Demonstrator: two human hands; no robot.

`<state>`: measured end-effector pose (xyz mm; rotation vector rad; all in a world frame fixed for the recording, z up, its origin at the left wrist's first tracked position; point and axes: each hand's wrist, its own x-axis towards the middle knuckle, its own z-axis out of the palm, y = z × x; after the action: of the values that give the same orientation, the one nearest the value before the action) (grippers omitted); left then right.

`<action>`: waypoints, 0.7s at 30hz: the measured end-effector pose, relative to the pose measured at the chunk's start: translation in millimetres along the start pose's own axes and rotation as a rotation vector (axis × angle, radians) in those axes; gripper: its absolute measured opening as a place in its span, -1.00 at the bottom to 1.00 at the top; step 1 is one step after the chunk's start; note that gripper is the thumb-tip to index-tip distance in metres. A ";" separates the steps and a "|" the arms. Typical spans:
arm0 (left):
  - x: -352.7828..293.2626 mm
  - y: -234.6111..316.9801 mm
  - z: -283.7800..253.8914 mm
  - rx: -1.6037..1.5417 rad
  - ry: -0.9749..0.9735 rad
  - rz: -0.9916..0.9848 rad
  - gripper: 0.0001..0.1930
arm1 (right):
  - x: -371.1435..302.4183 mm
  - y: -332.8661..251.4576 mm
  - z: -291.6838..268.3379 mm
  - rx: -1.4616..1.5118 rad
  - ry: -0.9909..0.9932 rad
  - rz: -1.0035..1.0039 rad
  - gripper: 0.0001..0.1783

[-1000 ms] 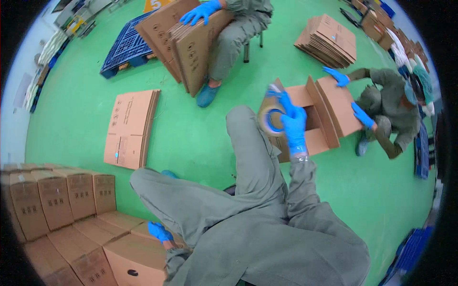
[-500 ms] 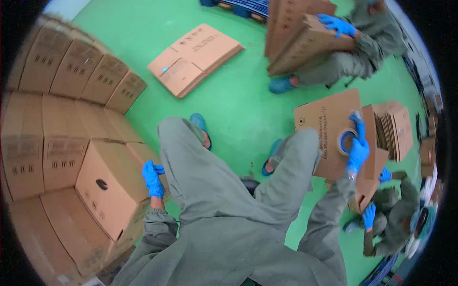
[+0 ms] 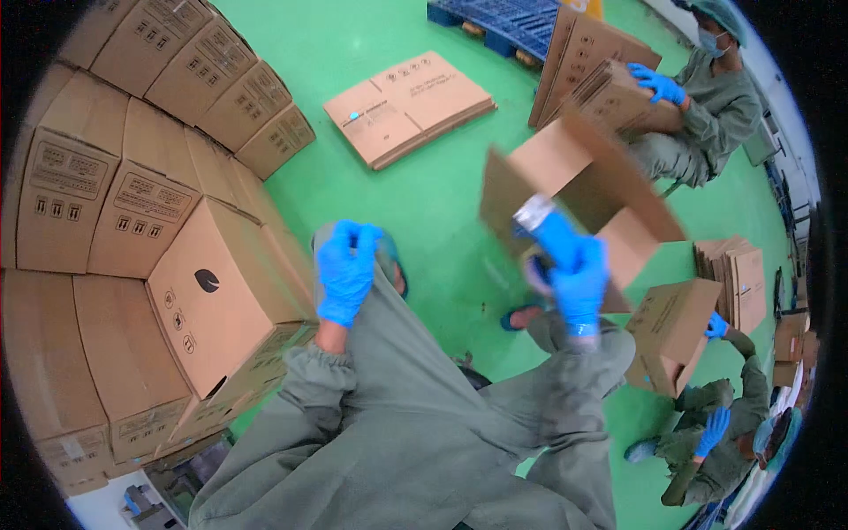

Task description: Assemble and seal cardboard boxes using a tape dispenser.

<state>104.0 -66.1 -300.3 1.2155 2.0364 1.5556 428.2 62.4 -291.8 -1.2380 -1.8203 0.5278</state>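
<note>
My right hand [image 3: 579,278], in a blue glove, is closed around a roll of clear tape [image 3: 535,272], blurred by motion and partly hidden by the fingers. A shiny strip [image 3: 534,213] shows at the end of the blue fingers. Just beyond this hand an open cardboard box [image 3: 638,223] tilts, its flaps spread and its inside showing; whether the hand touches it I cannot tell. Over my left knee, my left hand [image 3: 345,276], also blue-gloved, has its fingers drawn together. What they pinch, if anything, is hidden.
Stacked closed cartons [image 3: 212,291] wall in the left side. Flattened cartons [image 3: 411,106] lie on the green floor [image 3: 433,212] ahead. One co-worker [image 3: 707,115] holds folded cartons at upper right; another [image 3: 733,433] sits at lower right beside a box [image 3: 676,331]. A blue pallet [image 3: 495,26] lies far off.
My left hand has moved right, over the knee. The right hand has come left with the tape. The box beside it has swung up and left, now showing its open inside.
</note>
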 end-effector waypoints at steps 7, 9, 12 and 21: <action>25.6 -39.4 83.7 0.188 -0.131 0.311 -0.72 | -86.8 22.7 120.0 0.258 -0.302 0.146 -0.52; 15.9 -62.4 86.5 0.341 -0.151 0.326 -0.68 | -94.2 15.4 115.8 0.647 -0.452 0.399 -0.36; 7.5 -83.1 83.5 0.519 -0.129 0.341 -0.62 | -71.8 3.6 88.3 0.850 -0.283 0.428 -0.37; -6.6 -88.1 66.8 0.846 -0.289 0.265 -0.54 | 85.1 27.5 46.3 0.030 0.241 0.184 -0.51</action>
<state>114.5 -33.1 -405.5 1.9145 2.4609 0.4904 392.1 155.8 -302.5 -1.3930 -1.5023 0.4822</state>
